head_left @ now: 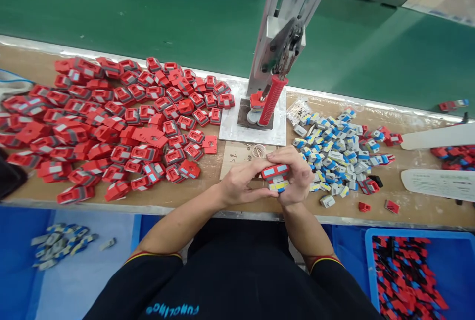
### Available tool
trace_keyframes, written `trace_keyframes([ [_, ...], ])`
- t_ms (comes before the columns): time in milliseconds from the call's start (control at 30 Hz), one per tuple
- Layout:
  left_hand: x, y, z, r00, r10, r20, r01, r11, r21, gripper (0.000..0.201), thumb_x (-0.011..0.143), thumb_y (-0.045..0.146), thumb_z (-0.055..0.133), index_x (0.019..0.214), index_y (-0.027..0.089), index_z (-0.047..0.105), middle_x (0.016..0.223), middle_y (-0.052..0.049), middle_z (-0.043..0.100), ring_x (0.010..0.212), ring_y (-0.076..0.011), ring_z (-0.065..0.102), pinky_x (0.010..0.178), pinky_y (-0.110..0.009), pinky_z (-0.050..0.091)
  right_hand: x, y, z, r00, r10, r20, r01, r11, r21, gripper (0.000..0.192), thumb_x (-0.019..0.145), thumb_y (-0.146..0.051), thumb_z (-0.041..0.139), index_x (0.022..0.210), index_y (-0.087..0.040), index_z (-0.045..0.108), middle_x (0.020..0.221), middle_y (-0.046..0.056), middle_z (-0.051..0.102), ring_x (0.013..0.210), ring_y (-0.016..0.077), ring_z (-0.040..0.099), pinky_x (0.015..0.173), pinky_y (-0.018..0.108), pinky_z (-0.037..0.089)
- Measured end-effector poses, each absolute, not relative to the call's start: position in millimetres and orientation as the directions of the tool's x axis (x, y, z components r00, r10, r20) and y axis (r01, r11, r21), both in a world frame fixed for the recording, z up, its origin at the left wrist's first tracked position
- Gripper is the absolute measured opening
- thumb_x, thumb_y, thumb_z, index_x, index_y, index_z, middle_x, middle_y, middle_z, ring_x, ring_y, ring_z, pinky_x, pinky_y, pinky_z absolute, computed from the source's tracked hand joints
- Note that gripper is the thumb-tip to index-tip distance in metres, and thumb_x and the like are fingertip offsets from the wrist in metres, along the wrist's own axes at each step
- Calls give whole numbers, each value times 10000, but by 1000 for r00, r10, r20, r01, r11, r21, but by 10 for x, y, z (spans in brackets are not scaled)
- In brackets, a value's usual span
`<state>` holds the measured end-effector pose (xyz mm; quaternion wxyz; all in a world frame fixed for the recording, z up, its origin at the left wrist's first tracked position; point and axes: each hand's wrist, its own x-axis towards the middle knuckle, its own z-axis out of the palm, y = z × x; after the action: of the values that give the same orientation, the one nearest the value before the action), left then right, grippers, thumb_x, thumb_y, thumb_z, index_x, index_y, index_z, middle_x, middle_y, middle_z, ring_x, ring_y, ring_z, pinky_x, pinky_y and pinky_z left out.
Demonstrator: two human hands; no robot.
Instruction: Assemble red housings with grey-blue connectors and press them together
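Note:
Both my hands meet over the front of the bench, around one small toy vehicle (275,177) with red, grey, white, blue and yellow parts. My left hand (243,180) grips its left side, thumb below and fingers above. From the right, my right hand (298,175) wraps round the other end. Behind them stands a clamp press with a red handle (273,100); a red part (256,100) sits under it on a dark block. Left of my hands lies a big heap of red and grey toy bodies (100,122). On the right are many small white, blue and yellow pieces (334,147).
A green conveyor belt (148,13) runs behind the bench. Two white paddle-like boards (438,184) jut in from the right. Below right, a blue bin (456,260) holds red and black parts. Grey pieces (61,243) lie in a tray below left.

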<state>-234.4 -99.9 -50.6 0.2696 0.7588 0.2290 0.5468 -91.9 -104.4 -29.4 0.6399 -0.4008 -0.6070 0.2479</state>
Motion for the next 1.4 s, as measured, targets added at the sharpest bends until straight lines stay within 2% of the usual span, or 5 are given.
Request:
trace_keyframes([
  [167,-2241,-1044,-519,219,625,749,146,-780,609,568,1005,569,648,1407,176,566,775,0,747,452,-96,598,483,-205,516,-932,-1063,-212,207,806,555,171,529,-832,530,1070,-450,386,762,-263,775,681,38,711,658,220,693,610,413,527],
  [533,-2230,-1071,-480,206,629,750,274,-773,573,450,1044,541,595,1287,163,616,681,34,683,376,-68,479,468,-205,488,-982,-1012,-278,256,837,483,8,498,-867,482,1030,-391,437,747,-251,802,649,35,680,605,192,601,580,378,449],
  [900,-3049,-666,-55,519,671,530,432,-741,515,493,965,567,704,1268,179,682,1057,-94,799,925,-218,749,872,-359,600,-814,-702,-119,0,892,452,41,452,-891,626,997,-803,323,1020,-288,677,1157,68,698,1074,236,652,839,406,534],
  [1067,-3252,-29,195,720,667,189,551,-716,428,387,865,534,796,1021,183,745,1676,-143,482,1582,-414,365,1278,-618,295,-620,-223,-85,-213,937,277,124,307,-944,734,856,-968,375,861,-268,598,1104,73,726,1139,242,658,894,412,555],
  [1400,-3021,371,63,723,689,42,551,-612,568,250,782,400,832,817,202,684,1701,-95,457,1404,-370,594,1157,-459,421,-549,-229,1222,-256,858,445,-83,439,-894,882,816,-1013,242,1182,-329,661,1143,44,799,1119,242,774,805,424,640],
])
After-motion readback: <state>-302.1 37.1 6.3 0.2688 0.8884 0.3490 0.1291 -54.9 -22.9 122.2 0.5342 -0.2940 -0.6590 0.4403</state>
